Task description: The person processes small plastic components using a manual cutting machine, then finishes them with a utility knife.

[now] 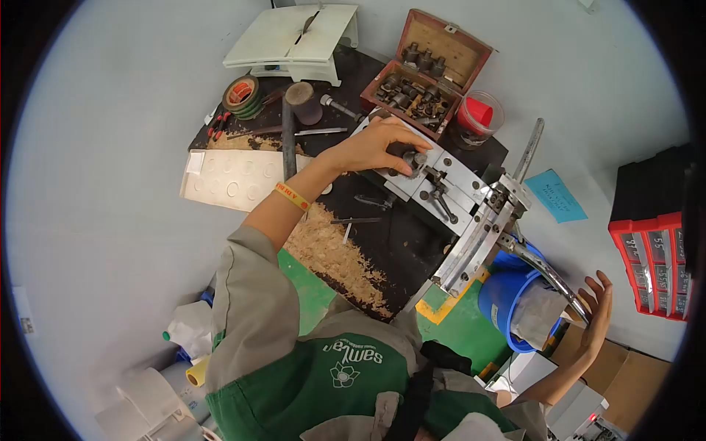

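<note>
A silver bench machine point(460, 184) with flat plates, bolts and a slanted slide sits at the table's right end. My left hand point(379, 145) reaches over its top plate, with thumb and fingers curled around a dark metal knob point(414, 159). Beside that hand is a small clamp handle point(445, 208). From the machine's right side a long curved lever point(548, 273) slopes down. At the lever's lower end is my right hand point(597, 312), palm side against it, fingers stretched out rather than wrapped round. A second bar point(531, 147) points up from the machine.
Wood shavings point(334, 250) cover the table's near edge. Behind are a mallet point(290, 132), tape rolls point(243, 95), a small white table saw point(294, 40), a wooden box point(412, 88) of metal parts and a plastic tub point(478, 117). Blue bins point(507, 301) stand under the lever; red-fronted drawers point(651, 264) hang right.
</note>
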